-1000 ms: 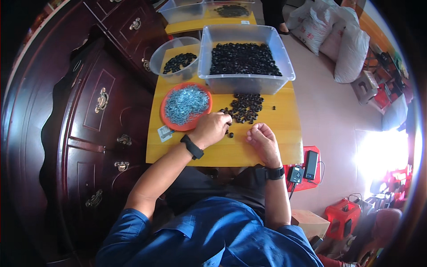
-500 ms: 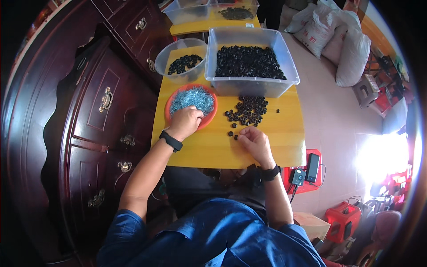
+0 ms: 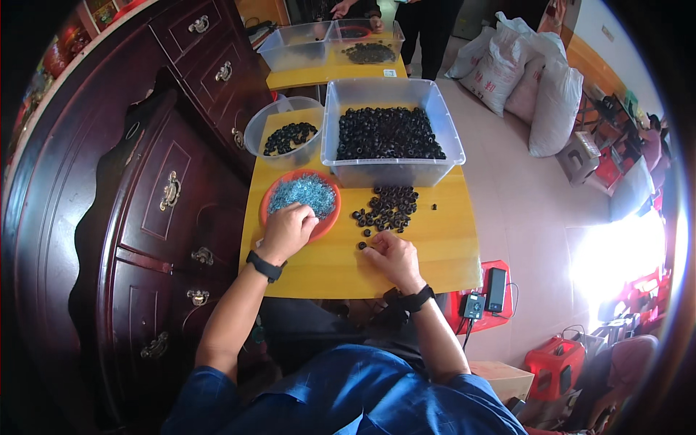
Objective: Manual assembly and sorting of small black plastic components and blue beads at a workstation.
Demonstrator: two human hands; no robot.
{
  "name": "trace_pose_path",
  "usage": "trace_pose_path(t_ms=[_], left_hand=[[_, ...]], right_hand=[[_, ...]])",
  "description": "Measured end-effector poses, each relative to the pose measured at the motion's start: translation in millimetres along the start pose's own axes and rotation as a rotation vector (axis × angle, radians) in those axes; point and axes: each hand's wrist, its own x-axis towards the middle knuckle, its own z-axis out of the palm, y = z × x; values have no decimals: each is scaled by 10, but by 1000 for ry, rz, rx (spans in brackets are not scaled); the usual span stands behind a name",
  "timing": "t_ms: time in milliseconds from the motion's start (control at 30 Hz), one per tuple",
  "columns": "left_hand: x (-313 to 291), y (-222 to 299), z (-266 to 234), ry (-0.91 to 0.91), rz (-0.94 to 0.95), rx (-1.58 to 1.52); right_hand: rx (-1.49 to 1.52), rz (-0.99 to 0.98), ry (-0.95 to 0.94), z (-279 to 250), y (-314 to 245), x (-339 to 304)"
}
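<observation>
My left hand point(image 3: 288, 230) is over the near rim of an orange bowl point(image 3: 335, 217), its fingers pinched together. Inside the bowl is a heap of small, thin, bluish-silver metal pieces point(image 3: 303, 194). Whatever those fingers hold, if anything, is too small to make out. On the yellow table, my right hand point(image 3: 396, 258) has thumb and fingers closed, their tips turned left. One small black ring-shaped part point(image 3: 362, 246) lies just beside the tips. Behind this hand spreads a loose pile of the same black parts point(image 3: 388, 206). What the right fingers grip is hidden.
A large clear bin point(image 3: 395, 172) of black parts stands behind the pile, with a round clear tub point(image 3: 255, 138) to its left. Dark wooden cabinets point(image 3: 145, 196) line the left side. Beyond, a person's hand point(image 3: 375, 23) shows over further clear bins point(image 3: 290, 54). White sacks point(image 3: 554, 109) stand right.
The view has tilted up, so the table sits lower in it and a co-worker's hands show. A black part at my right fingertips no longer shows. My left hand stays at the bowl.
</observation>
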Motion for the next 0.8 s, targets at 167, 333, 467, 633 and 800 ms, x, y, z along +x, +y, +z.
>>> trace_pose_path(t_ms=[167,333,467,633,800], left_hand=[[-178,290,-46,54,-21,-251],[-353,461,27,-27,-153,-518],[-434,556,78,-119,-216,-707],[-463,689,150,-267,-326,-930],[-358,888,192,-322,-324,-1014]], right_hand=[[-136,-30,-9,51,-85,42],[-228,-88,11,72,-88,5],[-110,-112,21,33,-10,1],[790,190,-242,-145,108,-31],[1241,244,-381,-158,197,-161]])
